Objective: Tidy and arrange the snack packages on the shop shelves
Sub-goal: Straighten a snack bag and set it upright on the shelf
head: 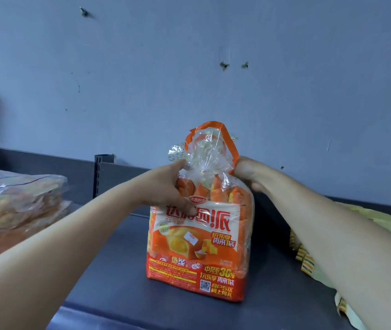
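Observation:
An orange snack bag [199, 246] full of small wrapped cakes stands upright on the dark shelf [118, 270], its clear tied top and orange handle pointing up. My left hand [168, 186] grips the bag's upper left side, thumb on the front label. My right hand [249, 172] holds the bag's upper right edge near the handle; its fingers are hidden behind the bag.
A stack of clear-wrapped bread packages [18, 201] lies at the left of the shelf. Yellow and green striped packages [308, 256] lie at the right, partly under my right forearm. A bluish wall [189, 67] rises behind the shelf's back rail [104, 163].

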